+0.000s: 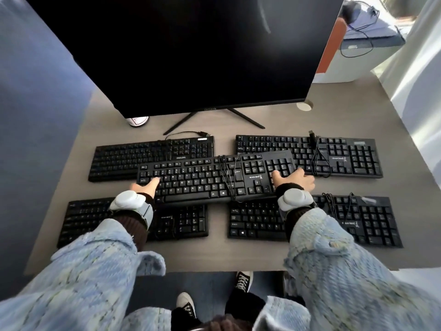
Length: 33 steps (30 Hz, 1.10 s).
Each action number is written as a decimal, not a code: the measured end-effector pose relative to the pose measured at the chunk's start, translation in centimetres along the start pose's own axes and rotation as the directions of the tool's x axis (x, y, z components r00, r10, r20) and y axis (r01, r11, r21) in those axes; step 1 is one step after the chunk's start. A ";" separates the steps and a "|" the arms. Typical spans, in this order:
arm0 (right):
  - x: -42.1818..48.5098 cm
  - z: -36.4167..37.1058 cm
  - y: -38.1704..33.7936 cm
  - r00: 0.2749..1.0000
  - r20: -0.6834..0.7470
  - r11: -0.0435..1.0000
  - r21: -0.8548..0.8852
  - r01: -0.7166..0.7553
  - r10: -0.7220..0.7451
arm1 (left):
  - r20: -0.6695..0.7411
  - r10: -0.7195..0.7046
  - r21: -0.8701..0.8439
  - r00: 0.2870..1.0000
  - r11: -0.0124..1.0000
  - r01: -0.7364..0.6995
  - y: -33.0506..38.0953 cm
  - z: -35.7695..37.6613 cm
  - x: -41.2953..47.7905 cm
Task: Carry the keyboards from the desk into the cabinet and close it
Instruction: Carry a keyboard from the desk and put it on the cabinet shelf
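The centre keyboard (214, 179) hid a corner of each of four keyboards (358, 161) around it; the monitor (191, 51) ran off the upper edge; your sleeves (358, 283) were blurred.

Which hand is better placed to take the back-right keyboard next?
Right. The right hand grips the right end of the middle keyboard, beside the back-right keyboard; the left hand holds its left end.

grey desk (214, 254) | four black keyboards (353, 158) (two rows) | monitor stand (179, 123)

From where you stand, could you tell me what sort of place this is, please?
Probably an office: a grey desk carries a large dark monitor and five black keyboards.
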State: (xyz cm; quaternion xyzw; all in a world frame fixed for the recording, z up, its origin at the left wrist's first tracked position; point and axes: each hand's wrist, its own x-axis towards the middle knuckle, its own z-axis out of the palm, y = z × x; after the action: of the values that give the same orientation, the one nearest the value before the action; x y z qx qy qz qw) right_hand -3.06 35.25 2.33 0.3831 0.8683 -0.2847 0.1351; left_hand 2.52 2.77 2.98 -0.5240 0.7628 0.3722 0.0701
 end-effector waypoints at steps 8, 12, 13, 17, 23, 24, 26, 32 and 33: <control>-3.9 0.6 -3.0 0.998 -0.017 0.998 -0.008 0.068 -0.068 | -0.061 -0.031 -0.096 0.998 0.995 0.025 -2.7 -5.0 0.2; -8.5 1.6 -5.1 0.988 -0.082 0.990 0.029 0.135 -0.132 | -0.061 -0.053 -0.178 0.997 0.983 0.041 -5.4 -9.1 1.6; -8.8 1.4 -5.3 0.987 -0.092 0.990 0.037 0.136 -0.132 | -0.053 -0.052 -0.193 0.997 0.980 0.040 -5.5 -9.4 1.7; -13.6 2.3 -6.9 0.975 -0.140 0.979 0.080 0.187 -0.175 | -0.034 -0.023 -0.276 0.999 0.961 0.013 -7.7 -13.7 3.1; -21.9 5.1 -9.4 0.950 -0.153 0.951 0.112 0.289 -0.271 | -0.117 0.032 -0.331 0.993 0.941 -0.069 -11.7 -21.7 6.2; -23.5 6.1 -10.0 0.945 -0.152 0.943 0.119 0.310 -0.291 | -0.128 0.027 -0.342 0.991 0.937 -0.070 -12.8 -23.4 6.8; -26.6 8.0 -11.1 0.935 -0.137 0.930 0.128 0.343 -0.326 | -0.150 0.008 -0.356 0.989 0.932 -0.062 -15.1 -26.5 8.2; -35.1 14.0 -14.2 0.901 -0.044 0.893 0.116 0.434 -0.432 | -0.230 -0.099 -0.418 0.968 0.908 -0.007 -22.8 -34.1 11.3; -36.6 15.3 -14.9 0.892 -0.022 0.886 0.108 0.452 -0.452 | -0.248 -0.126 -0.437 0.960 0.899 0.005 -24.4 -35.4 11.7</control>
State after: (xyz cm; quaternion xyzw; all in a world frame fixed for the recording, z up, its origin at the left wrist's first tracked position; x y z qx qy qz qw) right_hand 10.61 -3.56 12.44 0.1768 0.9163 -0.3565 0.0452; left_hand 28.12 -32.97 10.36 -0.5978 0.6454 0.4544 -0.1400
